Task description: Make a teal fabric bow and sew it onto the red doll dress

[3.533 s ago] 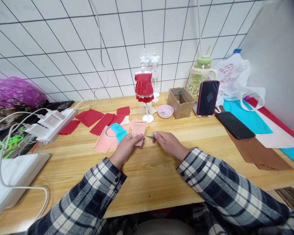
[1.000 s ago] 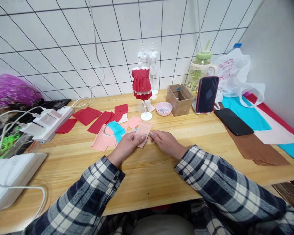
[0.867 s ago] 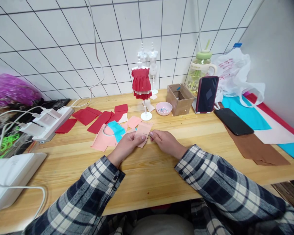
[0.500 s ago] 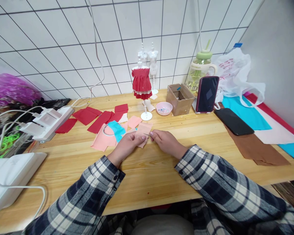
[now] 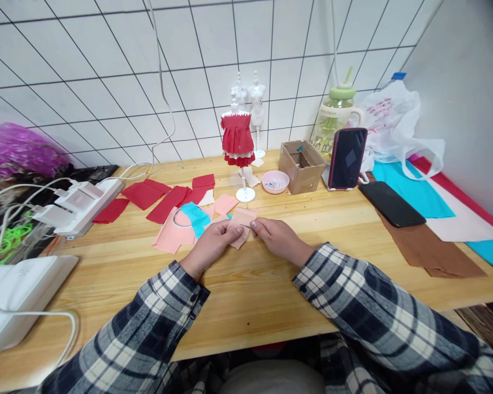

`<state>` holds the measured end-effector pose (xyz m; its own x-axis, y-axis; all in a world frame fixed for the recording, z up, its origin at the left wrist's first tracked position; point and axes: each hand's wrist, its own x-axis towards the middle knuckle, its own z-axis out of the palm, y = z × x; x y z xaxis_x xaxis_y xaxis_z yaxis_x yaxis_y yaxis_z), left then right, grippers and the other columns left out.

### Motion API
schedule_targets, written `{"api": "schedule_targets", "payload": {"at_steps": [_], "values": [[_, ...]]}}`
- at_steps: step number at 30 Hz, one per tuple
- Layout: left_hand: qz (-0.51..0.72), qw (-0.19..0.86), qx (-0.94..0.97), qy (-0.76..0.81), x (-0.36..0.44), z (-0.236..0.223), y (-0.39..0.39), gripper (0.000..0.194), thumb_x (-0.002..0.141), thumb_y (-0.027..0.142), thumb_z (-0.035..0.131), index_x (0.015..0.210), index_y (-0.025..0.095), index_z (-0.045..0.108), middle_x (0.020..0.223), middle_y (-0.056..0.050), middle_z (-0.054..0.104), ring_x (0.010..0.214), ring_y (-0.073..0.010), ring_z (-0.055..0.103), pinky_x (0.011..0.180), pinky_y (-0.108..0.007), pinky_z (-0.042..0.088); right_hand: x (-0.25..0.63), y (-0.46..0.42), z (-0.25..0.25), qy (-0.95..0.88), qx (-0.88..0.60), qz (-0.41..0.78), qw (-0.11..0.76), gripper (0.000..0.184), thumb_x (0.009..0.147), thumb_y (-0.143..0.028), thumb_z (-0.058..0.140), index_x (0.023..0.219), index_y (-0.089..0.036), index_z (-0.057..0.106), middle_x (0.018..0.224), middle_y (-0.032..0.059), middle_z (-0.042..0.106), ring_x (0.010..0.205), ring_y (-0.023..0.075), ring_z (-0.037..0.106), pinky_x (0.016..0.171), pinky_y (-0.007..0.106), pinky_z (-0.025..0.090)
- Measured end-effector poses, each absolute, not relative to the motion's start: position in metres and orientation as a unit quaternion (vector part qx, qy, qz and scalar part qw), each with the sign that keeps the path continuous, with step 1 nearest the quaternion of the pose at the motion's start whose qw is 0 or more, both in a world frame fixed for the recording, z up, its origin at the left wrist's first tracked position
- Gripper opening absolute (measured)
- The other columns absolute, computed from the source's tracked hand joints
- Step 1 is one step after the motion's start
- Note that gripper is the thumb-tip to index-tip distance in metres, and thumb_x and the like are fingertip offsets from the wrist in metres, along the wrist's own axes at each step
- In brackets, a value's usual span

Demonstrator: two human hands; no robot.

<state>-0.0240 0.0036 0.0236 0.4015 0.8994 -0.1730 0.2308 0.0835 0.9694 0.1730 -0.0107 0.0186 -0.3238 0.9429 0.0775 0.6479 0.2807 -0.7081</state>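
Observation:
Between the thumb and fingers of my left hand (image 5: 216, 241) is a small piece of pale pink crepe paper (image 5: 243, 216), held just above the table. My right hand (image 5: 280, 238) is closed on a thin, pointed metal tool (image 5: 248, 226), whose tip lies against the paper; most of it is hidden in my fingers. Beyond my hands stands a small white dress form wearing a red pleated dress (image 5: 237, 134). Left of the held paper lie larger pink paper pieces (image 5: 171, 236), a turquoise strip (image 5: 198, 220) and several red pieces (image 5: 168, 205).
A pink bowl of small shiny bits (image 5: 275, 189), a cardboard box (image 5: 308, 175) and a propped phone (image 5: 348, 158) stand at the back. Another phone (image 5: 392, 203) lies on brown paper (image 5: 439, 251) at right. A power strip (image 5: 94, 205) and white cables occupy the left.
The pink paper has shifted very slightly in my fingers. Both hands keep nearly the same place, and everything else is still.

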Motion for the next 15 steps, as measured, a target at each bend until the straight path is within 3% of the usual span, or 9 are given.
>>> {"api": "schedule_targets", "payload": {"at_steps": [15], "values": [[0.285,0.582,0.609,0.457,-0.0239,0.0225,0.0063,0.036,0.078,0.051,0.066,0.084,0.015,0.067,0.076,-0.002,0.066,0.067,-0.0163,0.055,0.067,-0.028,0.041,0.1698,-0.0103,0.0183,-0.767,-0.533,0.269,0.234,0.039,0.101,-0.04,0.03,0.083,-0.02,0.059,0.081,0.0032,0.066,0.077,0.0155,0.056,0.07,0.026,0.035]]}}
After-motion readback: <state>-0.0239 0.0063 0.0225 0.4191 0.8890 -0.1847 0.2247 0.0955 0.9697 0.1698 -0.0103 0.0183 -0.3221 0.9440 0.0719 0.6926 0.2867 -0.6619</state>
